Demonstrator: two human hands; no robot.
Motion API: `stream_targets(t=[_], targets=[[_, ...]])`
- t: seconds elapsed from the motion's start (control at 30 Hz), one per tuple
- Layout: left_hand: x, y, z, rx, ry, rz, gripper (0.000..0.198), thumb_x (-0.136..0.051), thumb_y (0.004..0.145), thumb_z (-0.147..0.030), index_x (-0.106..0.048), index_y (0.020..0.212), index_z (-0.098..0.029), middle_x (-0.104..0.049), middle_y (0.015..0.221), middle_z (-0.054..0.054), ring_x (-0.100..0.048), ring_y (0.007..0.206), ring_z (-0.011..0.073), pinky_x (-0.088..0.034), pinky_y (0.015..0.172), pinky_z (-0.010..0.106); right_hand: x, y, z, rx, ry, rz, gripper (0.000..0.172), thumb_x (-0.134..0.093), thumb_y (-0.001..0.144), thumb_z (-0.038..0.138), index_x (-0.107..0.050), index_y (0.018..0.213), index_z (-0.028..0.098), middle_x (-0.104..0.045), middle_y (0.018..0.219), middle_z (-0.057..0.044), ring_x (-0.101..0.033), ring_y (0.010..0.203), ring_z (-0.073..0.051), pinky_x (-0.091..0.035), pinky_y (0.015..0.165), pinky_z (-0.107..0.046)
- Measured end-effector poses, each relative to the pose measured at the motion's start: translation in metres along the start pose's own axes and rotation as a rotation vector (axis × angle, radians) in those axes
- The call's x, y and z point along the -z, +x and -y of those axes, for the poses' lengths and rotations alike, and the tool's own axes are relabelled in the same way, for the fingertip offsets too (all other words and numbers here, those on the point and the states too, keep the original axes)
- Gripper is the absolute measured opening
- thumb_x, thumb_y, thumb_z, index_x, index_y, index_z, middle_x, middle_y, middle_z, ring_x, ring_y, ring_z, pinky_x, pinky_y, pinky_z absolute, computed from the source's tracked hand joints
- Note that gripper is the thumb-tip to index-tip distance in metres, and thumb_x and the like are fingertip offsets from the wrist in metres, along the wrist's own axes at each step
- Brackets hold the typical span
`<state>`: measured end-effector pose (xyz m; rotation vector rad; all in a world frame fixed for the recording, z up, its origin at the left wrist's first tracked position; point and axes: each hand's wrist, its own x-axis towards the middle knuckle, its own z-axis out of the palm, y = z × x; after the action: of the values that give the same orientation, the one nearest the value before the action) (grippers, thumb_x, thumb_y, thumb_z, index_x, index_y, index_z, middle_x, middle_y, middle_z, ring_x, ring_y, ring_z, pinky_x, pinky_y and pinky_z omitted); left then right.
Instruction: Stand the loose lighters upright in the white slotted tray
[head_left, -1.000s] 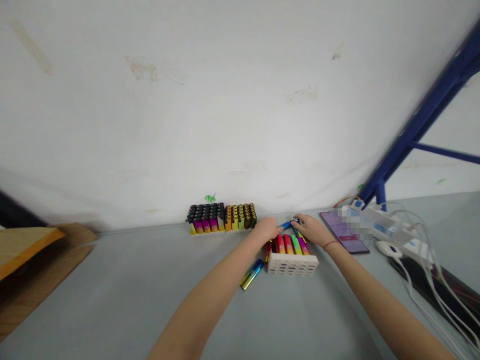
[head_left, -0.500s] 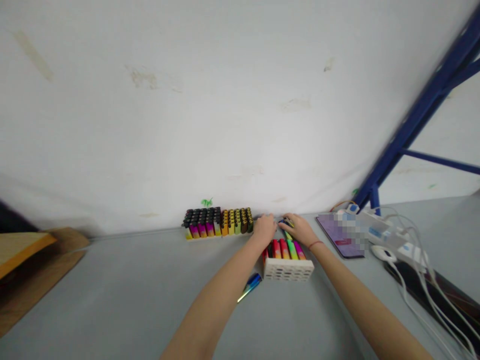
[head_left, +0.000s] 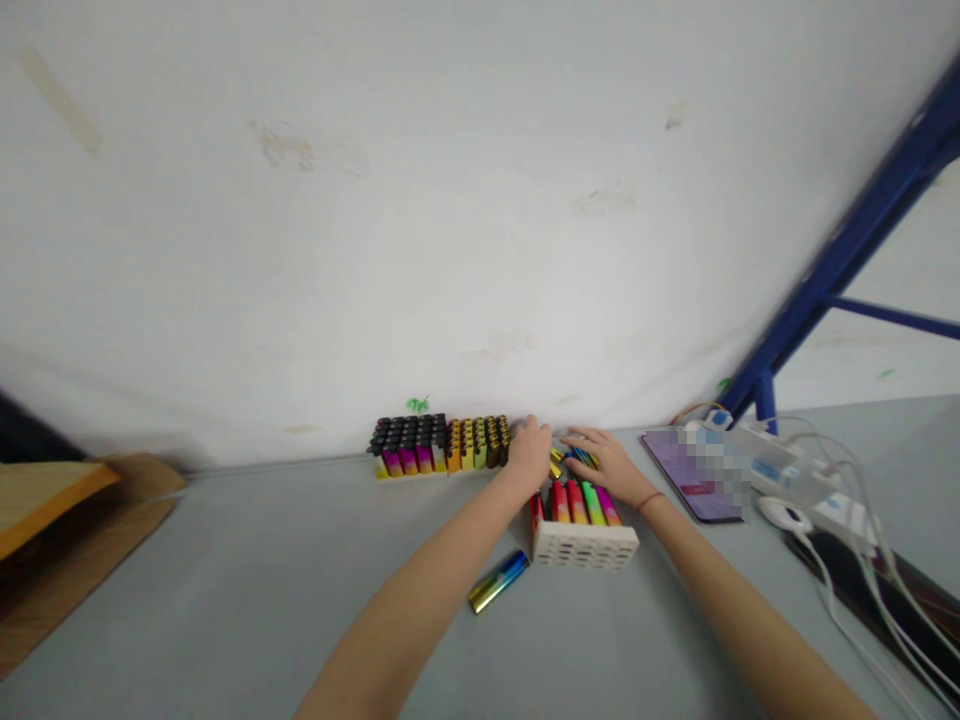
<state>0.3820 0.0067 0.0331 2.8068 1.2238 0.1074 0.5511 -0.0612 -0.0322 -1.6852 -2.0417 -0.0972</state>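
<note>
My left hand point(head_left: 531, 455) is at the right end of a row of upright lighters point(head_left: 439, 445), its fingers curled down; what they hold, if anything, is hidden. Fingers stretched out, my right hand point(head_left: 606, 465) lies over several loose blue and gold lighters point(head_left: 583, 457). Between the two hands shows a gold lighter piece point(head_left: 556, 462). Just in front of them, a white perforated tray point(head_left: 585, 548) lies tipped on its side, with red, green and purple lighters point(head_left: 576, 502) in it. One shiny blue-gold lighter point(head_left: 499, 582) lies flat beside my left forearm.
A phone point(head_left: 694, 478) lies to the right, near a white power strip point(head_left: 780, 470) with cables and a round white charger point(head_left: 784, 513). A cardboard box point(head_left: 82, 530) stands at the left. The white wall point(head_left: 450, 250) rises behind the grey table point(head_left: 285, 580).
My right hand's fingers have spread out flatter over the loose lighters. The view has shifted slightly, and more of the blue-gold lighter shows beside my left forearm. My left hand stays at the row's end.
</note>
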Motion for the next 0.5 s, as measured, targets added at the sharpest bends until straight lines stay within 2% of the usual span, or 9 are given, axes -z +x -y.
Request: stream_targets(t=[0.13,0.23,0.37,0.5], targets=[[0.016,-0.012,0.011,-0.214,0.106,0.070,0.025,-0.044,0.093,-0.003,-0.065,0.106,-0.010,-0.061,0.107,0.014,-0.064,0.098,0.0244,-0.052,0.084,0.032,0.000,0.012,0.001,0.120,0.105,0.133,0.032,-0.049,0.090,0.033,-0.069,0.113,0.023,-0.066,0.117,-0.009,-0.057,0.114,-0.025,-0.042,0.101,-0.044],[0.020,-0.024,0.024,-0.372,0.163,0.136,0.025,-0.050,0.091,-0.004,-0.066,0.108,-0.012,-0.065,0.105,0.012,-0.066,0.097,0.0237,-0.052,0.085,0.031,0.003,0.011,-0.001,0.107,0.103,0.095,0.031,-0.051,0.088,0.032,-0.072,0.108,0.022,-0.064,0.121,-0.012,-0.057,0.114,-0.027,-0.043,0.100,-0.046],[0.020,-0.037,0.033,-0.379,0.243,0.212,0.026,-0.050,0.090,-0.005,-0.066,0.111,-0.011,-0.067,0.106,0.012,-0.067,0.095,0.0252,-0.054,0.082,0.030,0.007,-0.001,-0.007,0.041,0.093,0.076,0.033,-0.054,0.086,0.036,-0.071,0.110,0.020,-0.062,0.122,-0.014,-0.057,0.114,-0.028,-0.043,0.100,-0.046],[0.019,-0.044,0.029,-0.320,0.258,0.238,0.027,-0.045,0.092,-0.005,-0.068,0.105,-0.010,-0.066,0.105,0.014,-0.067,0.094,0.0259,-0.054,0.081,0.030,0.011,-0.006,-0.009,-0.013,0.107,0.096,0.035,-0.052,0.088,0.039,-0.071,0.110,0.020,-0.065,0.118,-0.014,-0.059,0.111,-0.028,-0.045,0.098,-0.044]])
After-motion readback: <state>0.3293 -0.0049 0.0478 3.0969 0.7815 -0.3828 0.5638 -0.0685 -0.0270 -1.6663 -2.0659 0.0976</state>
